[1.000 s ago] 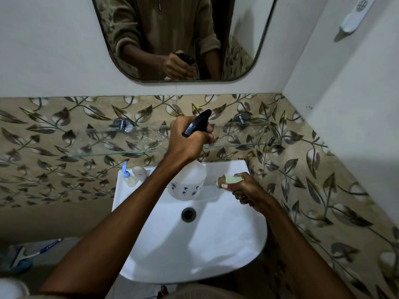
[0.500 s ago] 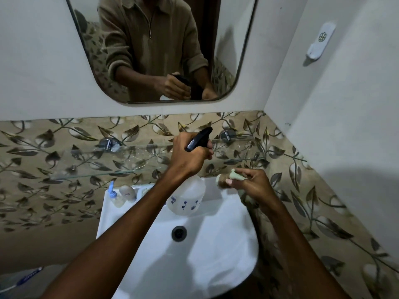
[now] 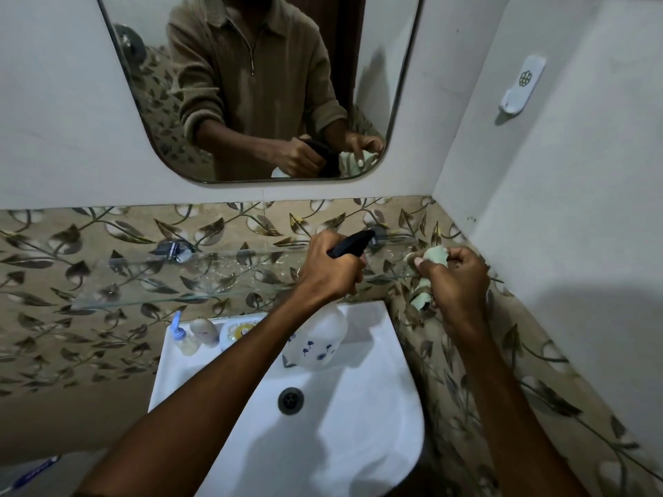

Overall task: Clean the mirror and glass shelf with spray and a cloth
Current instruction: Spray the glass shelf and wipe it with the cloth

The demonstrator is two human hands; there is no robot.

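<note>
Just one spray bottle (image 3: 319,338), one cloth (image 3: 436,255)

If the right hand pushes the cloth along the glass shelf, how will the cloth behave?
The cloth looks soft: it bunches in the right hand, so it should flop. The glass shelf looks beaded with droplets, so it probably slides easily.

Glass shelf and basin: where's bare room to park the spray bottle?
Glass shelf is bare left of the left hand, past the chrome bracket. Basin bowl around the drain is open. Crowded: back-left ledge, with pump bottle and soap dish.
</note>
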